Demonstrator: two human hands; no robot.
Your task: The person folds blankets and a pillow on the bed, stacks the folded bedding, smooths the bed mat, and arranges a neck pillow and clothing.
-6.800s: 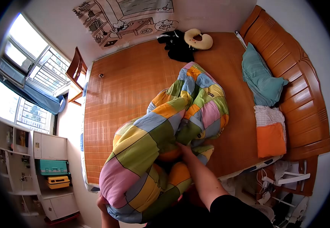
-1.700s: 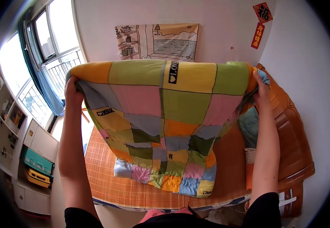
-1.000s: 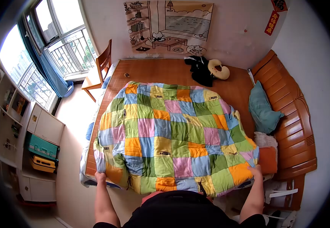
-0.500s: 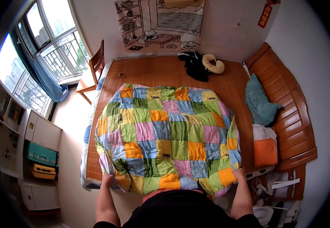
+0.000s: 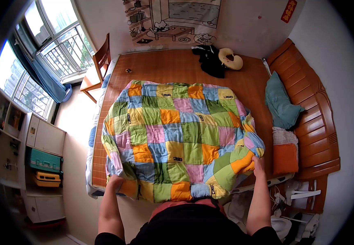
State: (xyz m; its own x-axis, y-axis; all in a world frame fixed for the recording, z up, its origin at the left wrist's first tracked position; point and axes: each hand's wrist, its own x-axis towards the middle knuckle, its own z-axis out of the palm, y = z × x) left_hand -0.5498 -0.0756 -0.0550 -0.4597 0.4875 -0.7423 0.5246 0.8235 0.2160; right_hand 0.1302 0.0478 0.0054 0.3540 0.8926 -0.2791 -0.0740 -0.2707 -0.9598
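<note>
A patchwork quilt [image 5: 181,130] in green, blue, orange, pink and yellow squares lies spread over the bed, its near edge hanging over the front side. My left hand [image 5: 115,181] is closed on the quilt's near left corner, low by the bed's edge. At the near right corner, my right hand [image 5: 258,164] grips an orange patch and holds it raised, so the cloth there bunches and folds toward the middle. Under the quilt, the bed's brown mat [image 5: 160,65] shows along the far side and both ends.
Against the wooden headboard [image 5: 311,106] lie a teal pillow [image 5: 281,102] and an orange folded cloth [image 5: 285,158]. Black clothing [image 5: 210,61] and a cream neck pillow [image 5: 230,59] sit at the far edge. A wooden chair [image 5: 97,69] stands left; a white fan [image 5: 281,227] is at lower right.
My right hand has moved up and forward, lifting and folding the quilt's near right corner. My left hand has shifted slightly up with its corner. The camera view has tilted a little.
</note>
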